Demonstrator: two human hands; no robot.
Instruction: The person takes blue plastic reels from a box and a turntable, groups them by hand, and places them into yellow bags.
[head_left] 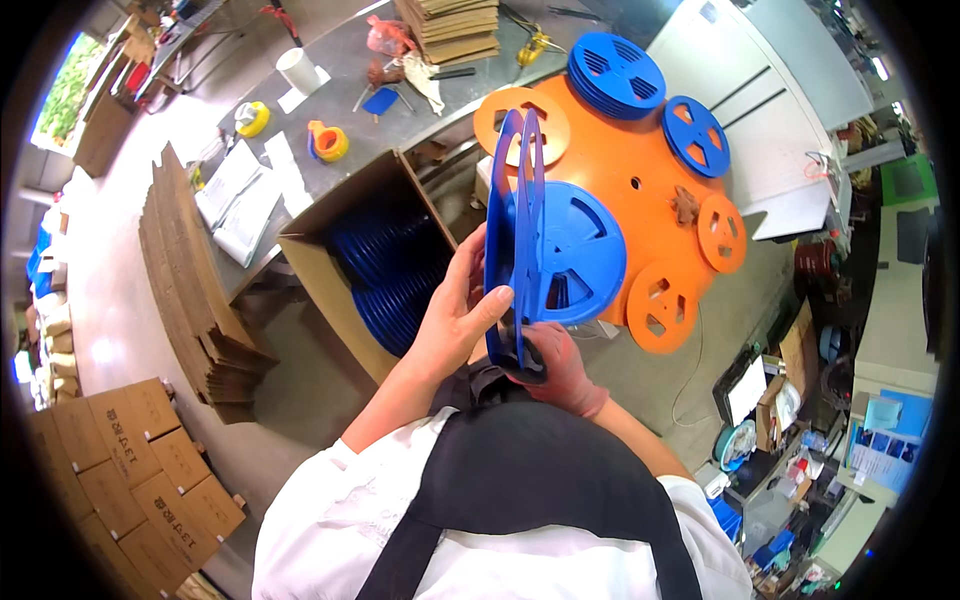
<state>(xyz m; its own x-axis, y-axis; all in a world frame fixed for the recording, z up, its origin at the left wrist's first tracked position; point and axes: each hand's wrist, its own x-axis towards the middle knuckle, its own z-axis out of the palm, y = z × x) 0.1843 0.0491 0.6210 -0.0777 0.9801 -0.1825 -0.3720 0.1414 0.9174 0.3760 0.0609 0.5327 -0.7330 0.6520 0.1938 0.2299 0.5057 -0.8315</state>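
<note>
- Both hands are up in front of the chest, sharing one thing: a blue plastic reel with two thin round flanges (515,230), held edge-on to the camera.
- Left hand (455,310) grips from the person's left, fingers curled round the near flange and thumb pressed on its lower rim — closed firmly on the reel.
- Right hand (560,365) sits lower and just behind, cupping the bottom edge; its fingers are mostly hidden by the reel, so how tightly they close I cannot tell, but it bears the reel from below.
- Key relation: the reel stands upright, its long line running from the hands at the bottom up and away toward the far edge of the bench, flanges parallel with a narrow gap between them. The left hand has the higher, more commanding hold.
- Just beyond it, a second blue plastic reel lying flat (570,250) rests on a big orange round disc (620,160) at the bench's near edge, close behind the held reel.
- To the left, an open brown cardboard box packed with blue reels (385,265) stands below the grey metal bench (350,60), nearer the left hand.
</note>
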